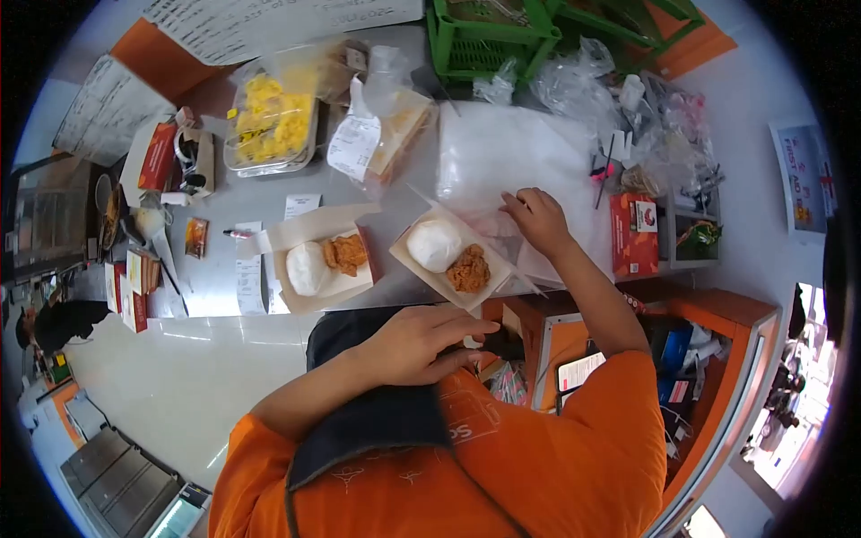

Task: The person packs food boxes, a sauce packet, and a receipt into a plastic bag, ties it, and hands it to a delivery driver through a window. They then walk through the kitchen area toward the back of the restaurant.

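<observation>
Two open paper boxes stand near the counter's front edge. The left box and the right box each hold a white wrapped round portion and a piece of fried chicken. My right hand is just beyond the right box, over a stack of clear plastic bags. Its fingers are bent and apart, the tips at the plastic; no grip on it shows. In front of my body, below the right box, hovers my left hand, fingers stretched out, holding nothing visible.
Behind the boxes sit a plastic tub of yellow packets and a bagged order with a receipt. Green crates stand at the back. A red box is at right. Receipts and a sauce sachet lie at left.
</observation>
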A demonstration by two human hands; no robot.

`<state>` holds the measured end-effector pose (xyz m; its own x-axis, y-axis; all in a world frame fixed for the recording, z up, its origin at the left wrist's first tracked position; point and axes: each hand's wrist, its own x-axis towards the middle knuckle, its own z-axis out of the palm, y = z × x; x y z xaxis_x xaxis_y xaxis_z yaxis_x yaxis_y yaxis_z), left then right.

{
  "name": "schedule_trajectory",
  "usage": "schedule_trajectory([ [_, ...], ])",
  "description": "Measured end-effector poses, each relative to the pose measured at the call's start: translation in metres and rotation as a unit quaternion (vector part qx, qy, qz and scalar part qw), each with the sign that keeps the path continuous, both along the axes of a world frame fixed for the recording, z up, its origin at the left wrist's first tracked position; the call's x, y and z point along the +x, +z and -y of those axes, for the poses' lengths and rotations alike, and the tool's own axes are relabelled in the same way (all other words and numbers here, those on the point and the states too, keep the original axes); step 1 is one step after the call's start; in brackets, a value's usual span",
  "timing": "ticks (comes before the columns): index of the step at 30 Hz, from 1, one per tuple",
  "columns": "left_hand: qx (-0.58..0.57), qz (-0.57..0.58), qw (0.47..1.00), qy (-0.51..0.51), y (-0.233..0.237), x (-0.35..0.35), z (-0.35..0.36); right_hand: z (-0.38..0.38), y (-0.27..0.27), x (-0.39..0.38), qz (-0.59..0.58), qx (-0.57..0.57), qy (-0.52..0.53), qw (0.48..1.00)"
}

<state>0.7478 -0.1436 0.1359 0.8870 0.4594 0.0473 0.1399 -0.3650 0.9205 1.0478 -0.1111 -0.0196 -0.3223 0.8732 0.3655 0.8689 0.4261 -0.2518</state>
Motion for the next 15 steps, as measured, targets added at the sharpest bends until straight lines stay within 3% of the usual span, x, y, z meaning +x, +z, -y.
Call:
schedule_trajectory([
  [6, 0.025, 0.010, 1.000, 0.002, -0.004, 0.004, -0.001, 0.009, -0.017, 0.017, 0.034, -0.150, 0.071, 0.986],
  [9, 0.033, 0.007, 0.999, -0.008, -0.004, 0.006, -0.002, 0.011, -0.012, 0.007, -0.019, -0.080, 0.029, 0.996],
  [12, 0.032, 0.002, 0.999, -0.018, -0.004, 0.010, -0.002, 0.020, -0.011, -0.006, -0.002, -0.075, -0.063, 0.995],
  [15, 0.033, 0.012, 0.999, -0.024, -0.005, 0.015, -0.001, 0.017, -0.015, -0.001, 0.007, -0.148, -0.040, 0.988],
])
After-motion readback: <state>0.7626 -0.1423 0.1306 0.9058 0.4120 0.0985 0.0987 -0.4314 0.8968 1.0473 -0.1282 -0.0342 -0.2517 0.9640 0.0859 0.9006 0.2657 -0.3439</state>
